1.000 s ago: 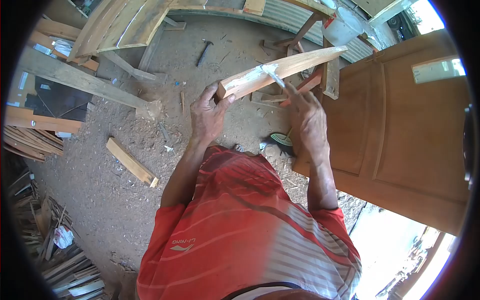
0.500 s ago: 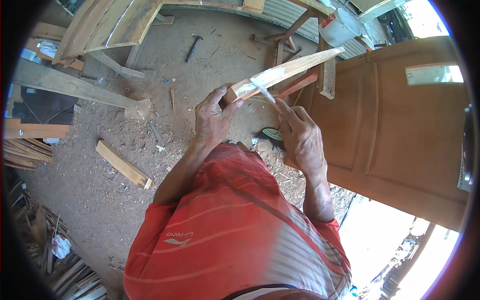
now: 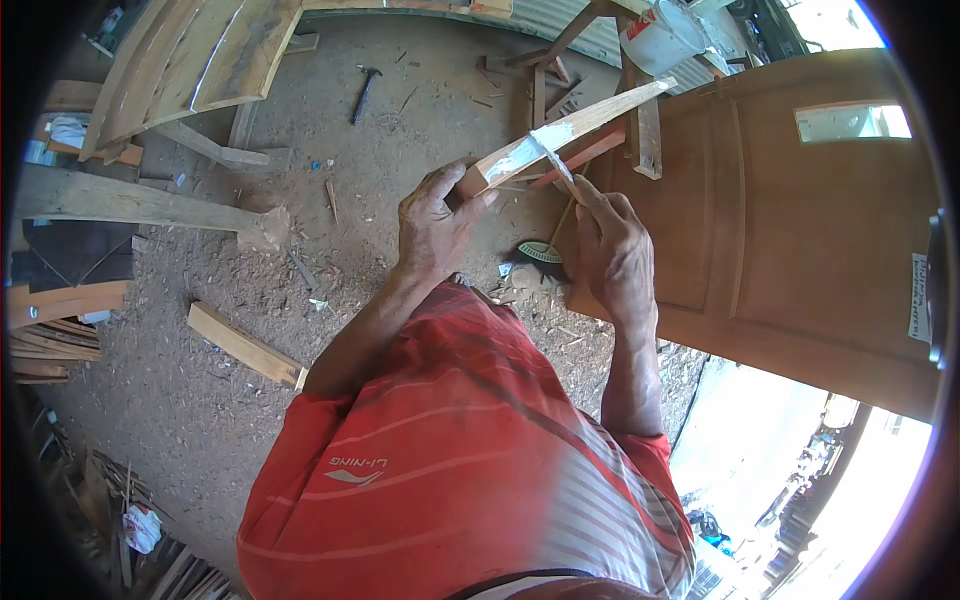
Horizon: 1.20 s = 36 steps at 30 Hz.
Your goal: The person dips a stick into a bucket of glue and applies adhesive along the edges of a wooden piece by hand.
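Observation:
My left hand [image 3: 435, 228] is closed on the near end of a long wooden piece [image 3: 622, 105], which slants away to the upper right. White glue-like paste [image 3: 518, 155] coats part of its upper face near my hand. Between the fingers of my right hand [image 3: 617, 250] is a thin stick [image 3: 560, 170] smeared with white. Its tip touches the coated face, around the far part of the white patch. What the stick is made of cannot be made out.
A panelled wooden door [image 3: 800, 220] stands at the right. Beyond the wood is a white bucket [image 3: 660, 38]. A hammer [image 3: 366, 95], a curved wood offcut [image 3: 243, 342] and a broom head [image 3: 540, 253] lie on the dirt floor. Joined boards [image 3: 200, 60] rest at upper left.
The white paste now covers more of the face in a broader, brighter patch. The stick's tip has moved a little farther along the wood, away from my left hand.

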Each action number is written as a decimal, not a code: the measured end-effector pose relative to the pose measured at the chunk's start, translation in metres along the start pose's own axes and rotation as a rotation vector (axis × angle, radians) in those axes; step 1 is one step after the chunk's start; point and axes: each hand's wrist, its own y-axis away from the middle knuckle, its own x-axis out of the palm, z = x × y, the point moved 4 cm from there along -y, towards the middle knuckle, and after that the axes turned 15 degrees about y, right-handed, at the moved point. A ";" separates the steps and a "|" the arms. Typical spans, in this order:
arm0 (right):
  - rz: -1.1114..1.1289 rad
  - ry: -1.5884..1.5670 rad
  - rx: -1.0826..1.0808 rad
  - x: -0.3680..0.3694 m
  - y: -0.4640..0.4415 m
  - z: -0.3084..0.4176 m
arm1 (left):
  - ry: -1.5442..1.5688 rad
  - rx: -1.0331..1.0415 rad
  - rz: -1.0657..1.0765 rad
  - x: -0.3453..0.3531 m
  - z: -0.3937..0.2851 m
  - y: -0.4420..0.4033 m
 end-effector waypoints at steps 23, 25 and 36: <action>-0.028 0.035 -0.065 0.001 0.002 0.050 | 0.017 -0.008 -0.016 -0.012 -0.001 -0.020; 0.004 -0.004 0.011 -0.007 -0.004 0.050 | -0.012 0.013 0.002 -0.012 -0.004 -0.023; -0.028 0.005 -0.055 0.007 -0.007 0.057 | -0.033 0.085 0.022 -0.016 0.005 -0.026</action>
